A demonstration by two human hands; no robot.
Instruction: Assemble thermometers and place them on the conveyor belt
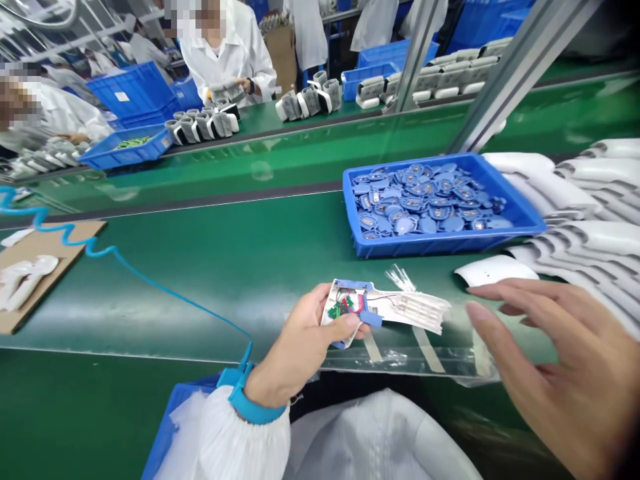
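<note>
My left hand (305,333) is closed around a white device shell (400,308) with its inside facing up; a small green circuit board (339,309), red wires and a blue plastic piece (367,308) sit in it. A blue wrist strap (250,400) with a coiled blue cord (75,237) wraps that wrist. My right hand (555,353) hovers just right of the shell, fingers stretched out and apart, holding nothing. A single white shell (495,270) lies on the belt above its fingers.
A blue tray (520,207) full of small blue parts stands behind the hands. Stacked white shells (595,200) fill the right side. A cardboard sheet (60,247) with white parts lies left. Across the green belt (200,267), people in white coats work beside blue bins (125,150) and grey-white devices (310,100).
</note>
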